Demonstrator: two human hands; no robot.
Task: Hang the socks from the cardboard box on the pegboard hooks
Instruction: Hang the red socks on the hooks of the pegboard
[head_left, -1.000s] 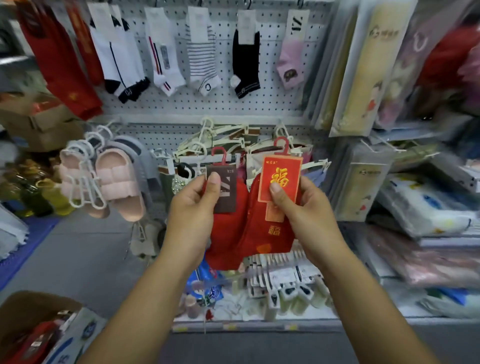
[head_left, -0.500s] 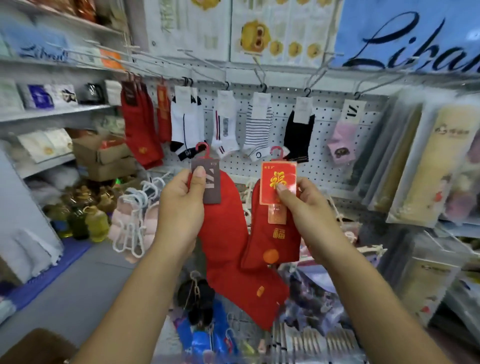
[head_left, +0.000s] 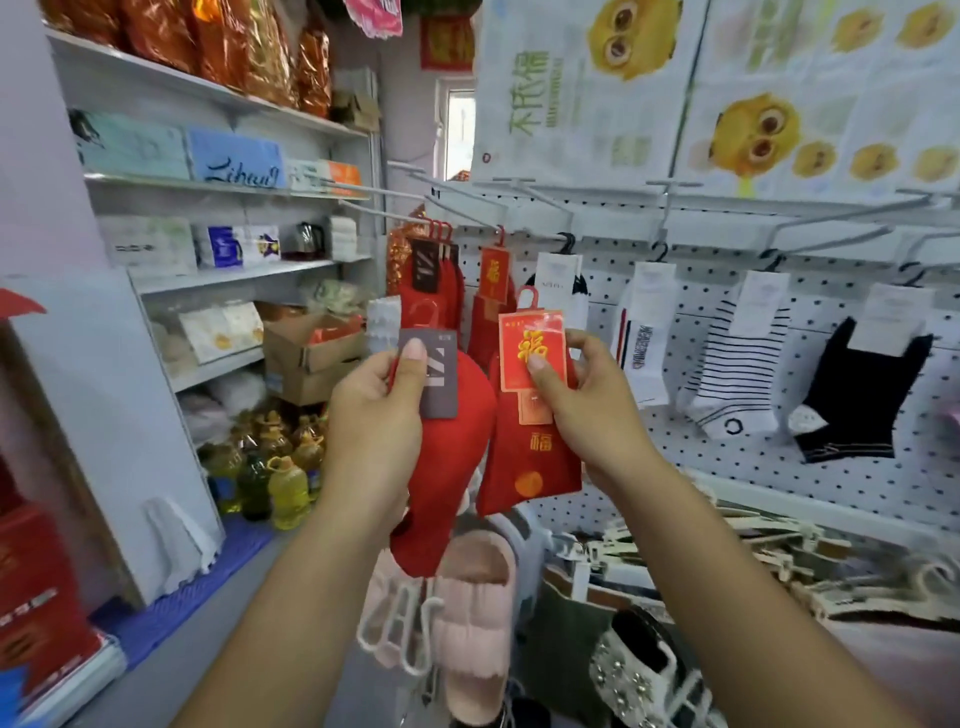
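Before the pegboard (head_left: 727, 467), left hand (head_left: 374, 421) pinches grey-tagged red socks (head_left: 447, 467), right hand (head_left: 592, 410) red-carded socks (head_left: 530, 447); either small hanger loop could miss its hook.

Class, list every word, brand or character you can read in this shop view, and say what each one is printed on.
"福": red card on the sock pack in the right hand
"福": the red sock itself
"福": hanging red pack
"Lihau", roughly: blue shelf box
"不and 棉": green characters on the poster, only partly legible
Grey card in the left hand: a logo, small print blurred
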